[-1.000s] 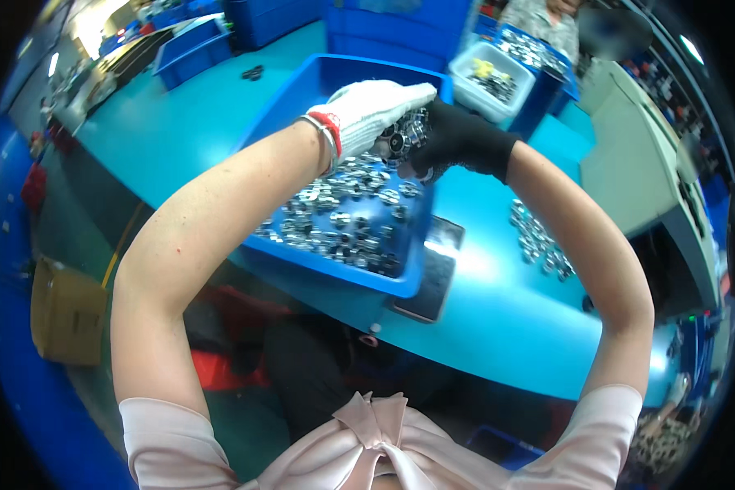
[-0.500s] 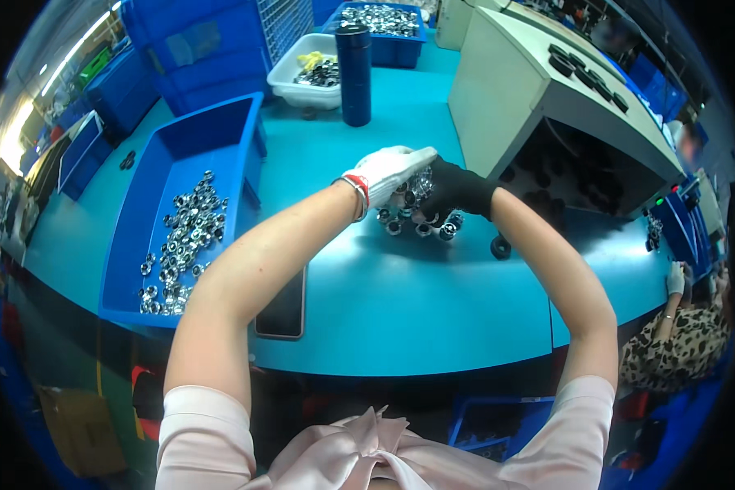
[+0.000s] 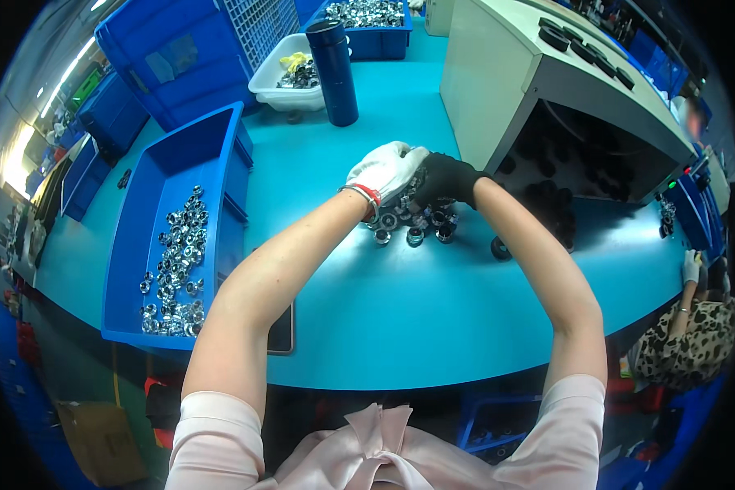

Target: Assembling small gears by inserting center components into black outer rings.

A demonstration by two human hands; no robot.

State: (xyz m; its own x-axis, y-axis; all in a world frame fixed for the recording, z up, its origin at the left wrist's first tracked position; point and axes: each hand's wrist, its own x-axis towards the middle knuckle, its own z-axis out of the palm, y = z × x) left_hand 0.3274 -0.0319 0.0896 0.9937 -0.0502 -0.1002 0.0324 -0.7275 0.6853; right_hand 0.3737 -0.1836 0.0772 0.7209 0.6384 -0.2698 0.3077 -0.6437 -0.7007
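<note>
My left hand [image 3: 385, 169], in a white glove with a red cuff, curls over a heap of small shiny metal rings on the turquoise table. Pressed close against it, my right hand [image 3: 447, 178] wears a black glove and bends round the same heap. Some rings show between the two palms; most fingertips are hidden. Loose metal rings [image 3: 415, 235] lie just in front of the hands. To the left, more metal rings [image 3: 175, 273] are spread in a long blue bin [image 3: 230, 196].
A dark blue bottle [image 3: 335, 77] stands beside a white tub [image 3: 271, 100] at the back. On the right is a cream machine [image 3: 498, 73] with a dark opening and black rings [image 3: 555, 37] on top. A phone [image 3: 282, 333] lies partly under my left forearm. A co-worker's gloved hand [image 3: 692, 268] shows far right.
My hands have drawn closer together over the heap, and fewer rings show between them. The whole view has shifted and tilted slightly.
</note>
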